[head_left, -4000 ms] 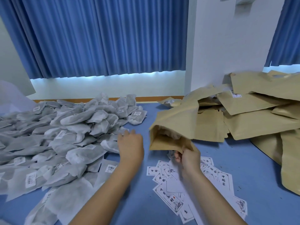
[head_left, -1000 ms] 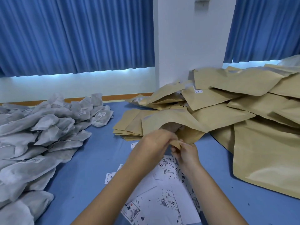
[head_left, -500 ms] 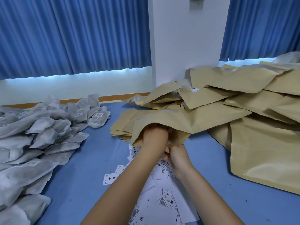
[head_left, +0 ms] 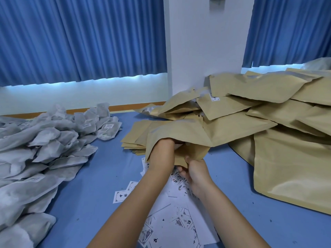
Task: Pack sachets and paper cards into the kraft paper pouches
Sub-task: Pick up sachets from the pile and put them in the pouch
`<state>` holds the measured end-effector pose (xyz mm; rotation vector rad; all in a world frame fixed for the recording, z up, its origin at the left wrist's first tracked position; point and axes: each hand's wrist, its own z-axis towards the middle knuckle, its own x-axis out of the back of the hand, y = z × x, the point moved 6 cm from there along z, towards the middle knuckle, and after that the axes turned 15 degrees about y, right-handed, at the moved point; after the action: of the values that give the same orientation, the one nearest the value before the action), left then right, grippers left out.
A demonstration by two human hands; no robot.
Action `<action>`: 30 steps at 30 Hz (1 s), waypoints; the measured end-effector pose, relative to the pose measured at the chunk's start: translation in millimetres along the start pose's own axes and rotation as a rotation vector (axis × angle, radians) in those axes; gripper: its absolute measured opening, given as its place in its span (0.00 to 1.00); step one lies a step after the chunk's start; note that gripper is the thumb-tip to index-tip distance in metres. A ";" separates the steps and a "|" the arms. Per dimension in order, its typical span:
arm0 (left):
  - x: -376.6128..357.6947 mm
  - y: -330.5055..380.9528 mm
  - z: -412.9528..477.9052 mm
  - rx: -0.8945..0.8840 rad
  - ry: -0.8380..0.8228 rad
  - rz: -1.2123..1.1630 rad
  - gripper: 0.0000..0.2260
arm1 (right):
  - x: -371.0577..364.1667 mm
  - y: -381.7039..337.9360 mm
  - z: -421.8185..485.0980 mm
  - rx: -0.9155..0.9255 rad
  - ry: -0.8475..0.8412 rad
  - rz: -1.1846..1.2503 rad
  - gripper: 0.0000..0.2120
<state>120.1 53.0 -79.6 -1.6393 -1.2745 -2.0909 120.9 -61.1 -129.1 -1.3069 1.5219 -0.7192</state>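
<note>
One kraft pouch (head_left: 179, 129) — left hand (head_left: 165, 143) now wrist-deep inside, its grip unseen; right hand (head_left: 196, 173) pinching the lower lip.

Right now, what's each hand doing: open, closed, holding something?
Left hand: pushed inside the kraft pouch, fingers hidden; cannot tell.
Right hand: closed, pinching the lower edge of the pouch's mouth.

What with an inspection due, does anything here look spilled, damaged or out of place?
Nothing looks damaged or spilled. The paper cards lie scattered at all angles on the blue table, some blank side up, and the kraft pouches are heaped loosely, not stacked. The right hand pinches one open pouch.
</note>
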 end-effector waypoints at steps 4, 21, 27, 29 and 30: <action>-3.7 0.8 -4.7 0.065 -0.123 0.048 0.29 | 2.5 -1.3 0.6 -0.019 0.024 0.035 0.07; 16.9 -11.8 -83.0 -0.865 0.849 0.074 0.14 | -17.9 -6.9 -18.3 -0.073 -0.400 0.200 0.17; -12.5 -14.6 -89.8 -0.747 0.389 -0.156 0.13 | 11.6 -4.4 4.1 -0.034 0.030 0.053 0.12; -36.0 -20.9 -88.7 -0.435 -0.049 -0.366 0.16 | 15.0 -8.0 7.7 -0.032 0.047 0.140 0.08; -41.2 -24.9 -89.5 -0.245 -0.197 -0.550 0.16 | 14.9 -10.5 8.7 -0.032 0.037 0.196 0.08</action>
<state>57.5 -9.9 -129.2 -1.7825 -1.7568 -2.5301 133.6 -76.7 -127.2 -1.1538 1.6700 -0.5987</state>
